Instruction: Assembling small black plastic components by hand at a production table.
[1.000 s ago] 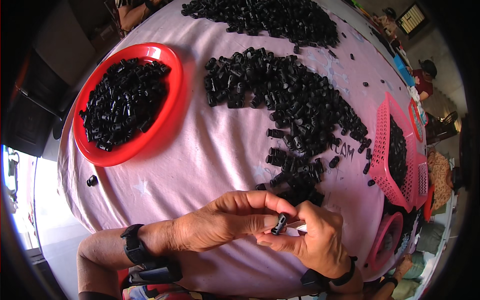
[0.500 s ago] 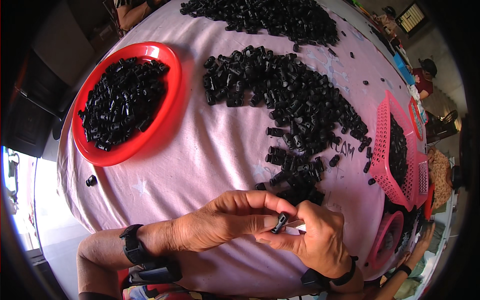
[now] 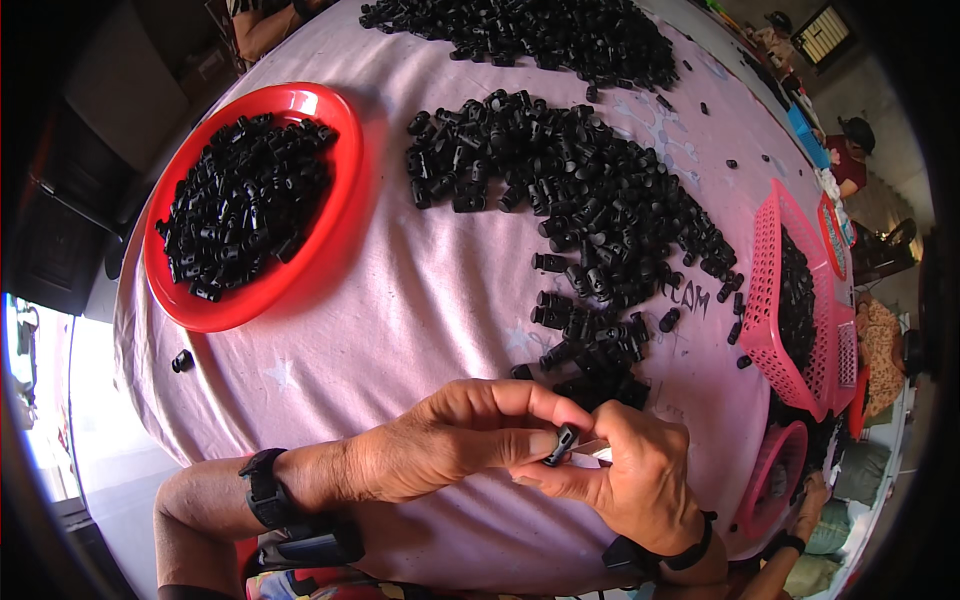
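Note:
Between the thumb and fingers of my left hand [image 3: 470, 440] is a small black plastic cord lock [image 3: 562, 445], tilted, with a slot in its side. Close against it on the right, my right hand [image 3: 640, 480] is closed around a thin, pale, blade-like tool [image 3: 590, 453], mostly hidden by the fingers. The tool's tip meets or nearly meets the cord lock; I cannot tell which. Just beyond my hands, a heap of similar black cord locks [image 3: 600, 210] spreads over the pink cloth [image 3: 420, 300].
A red plate [image 3: 350, 150] full of cord locks stands at the left, with one loose piece [image 3: 182, 361] below it. Another heap [image 3: 540, 40] lies at the far side. At the right are a pink basket [image 3: 762, 290], a round pink basket [image 3: 752, 505] and another person's hand [image 3: 815, 497].
My hands and the cord lock stay almost where they were. At the lower right, the other person's hand has drawn back toward the round pink basket.

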Demonstrator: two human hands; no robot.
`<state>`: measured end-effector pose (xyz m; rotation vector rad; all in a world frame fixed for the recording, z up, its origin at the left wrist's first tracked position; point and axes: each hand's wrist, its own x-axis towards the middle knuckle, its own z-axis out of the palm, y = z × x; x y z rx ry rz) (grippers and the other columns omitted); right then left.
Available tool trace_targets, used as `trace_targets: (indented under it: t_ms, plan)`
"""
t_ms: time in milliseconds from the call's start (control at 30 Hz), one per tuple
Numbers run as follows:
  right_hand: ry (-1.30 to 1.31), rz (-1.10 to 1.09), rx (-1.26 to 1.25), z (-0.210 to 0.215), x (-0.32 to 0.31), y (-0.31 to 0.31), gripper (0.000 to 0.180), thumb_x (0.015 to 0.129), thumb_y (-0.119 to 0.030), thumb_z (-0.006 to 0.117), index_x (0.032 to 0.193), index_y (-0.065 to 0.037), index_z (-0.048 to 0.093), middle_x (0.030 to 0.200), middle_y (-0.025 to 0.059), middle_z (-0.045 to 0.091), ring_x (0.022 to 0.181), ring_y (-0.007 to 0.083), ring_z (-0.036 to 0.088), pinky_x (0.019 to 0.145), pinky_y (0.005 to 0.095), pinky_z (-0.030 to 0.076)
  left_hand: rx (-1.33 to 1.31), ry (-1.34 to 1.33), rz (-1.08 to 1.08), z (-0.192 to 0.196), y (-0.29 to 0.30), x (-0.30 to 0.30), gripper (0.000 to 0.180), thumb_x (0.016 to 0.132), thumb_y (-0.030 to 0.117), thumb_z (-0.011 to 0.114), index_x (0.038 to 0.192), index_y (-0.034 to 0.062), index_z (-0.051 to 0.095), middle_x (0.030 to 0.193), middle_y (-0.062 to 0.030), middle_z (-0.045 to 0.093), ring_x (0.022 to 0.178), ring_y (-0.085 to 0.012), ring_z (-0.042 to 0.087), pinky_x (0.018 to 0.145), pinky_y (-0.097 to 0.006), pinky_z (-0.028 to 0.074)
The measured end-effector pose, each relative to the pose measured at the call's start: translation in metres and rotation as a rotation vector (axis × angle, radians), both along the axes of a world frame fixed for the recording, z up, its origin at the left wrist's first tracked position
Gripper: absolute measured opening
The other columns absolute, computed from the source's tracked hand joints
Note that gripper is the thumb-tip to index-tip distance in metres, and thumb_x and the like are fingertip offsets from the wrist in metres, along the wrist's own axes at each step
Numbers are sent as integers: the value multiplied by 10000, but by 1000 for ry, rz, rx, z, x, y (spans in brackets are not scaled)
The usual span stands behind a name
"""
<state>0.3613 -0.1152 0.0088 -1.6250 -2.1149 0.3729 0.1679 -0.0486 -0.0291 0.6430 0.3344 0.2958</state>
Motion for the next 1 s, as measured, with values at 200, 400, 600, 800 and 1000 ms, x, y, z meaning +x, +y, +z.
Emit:
trace_targets:
  t_ms: [200, 400, 600, 800, 1000]
  plan:
    - [-7, 5, 5, 0, 0, 0, 569, 665, -547, 789, 663, -66, 485, 552, 62, 561, 477, 227, 604, 442, 327, 471, 12, 22, 6, 3, 1, 2, 305, 964, 22, 495, 1265, -10, 531, 1231, -96, 583, 1169, -154, 528, 1013, -290, 409]
    - [-56, 49, 32, 3, 2, 2, 505, 723, -510, 770, 662, -82, 508, 552, 25, 536, 459, 183, 585, 414, 302, 468, 14, 16, 8, 2, 1, 2, 301, 964, 32, 501, 1258, -25, 529, 1220, -100, 586, 1155, -151, 534, 997, -287, 419]
    - [-53, 73, 2, 5, 3, 3, 481, 739, -489, 765, 683, -66, 541, 574, 32, 558, 474, 197, 601, 429, 309, 481, 34, 18, 11, 2, 0, 2, 299, 965, 42, 507, 1254, -30, 527, 1208, -101, 589, 1140, -148, 540, 987, -288, 425]
    - [-24, 64, 24, 3, 0, 3, 493, 726, -493, 776, 650, -90, 503, 535, 26, 529, 446, 188, 579, 409, 304, 466, 10, 9, 7, -1, 0, 2, 295, 964, 45, 509, 1250, -23, 532, 1213, -99, 586, 1155, -153, 531, 1005, -296, 410]
    - [5, 36, 47, -1, 3, 3, 542, 709, -521, 778, 617, -104, 445, 511, 23, 506, 428, 178, 562, 391, 305, 446, 12, -10, 10, 0, 0, 2, 291, 969, 72, 527, 1255, 21, 543, 1166, -23, 588, 1083, -80, 522, 952, -235, 410]
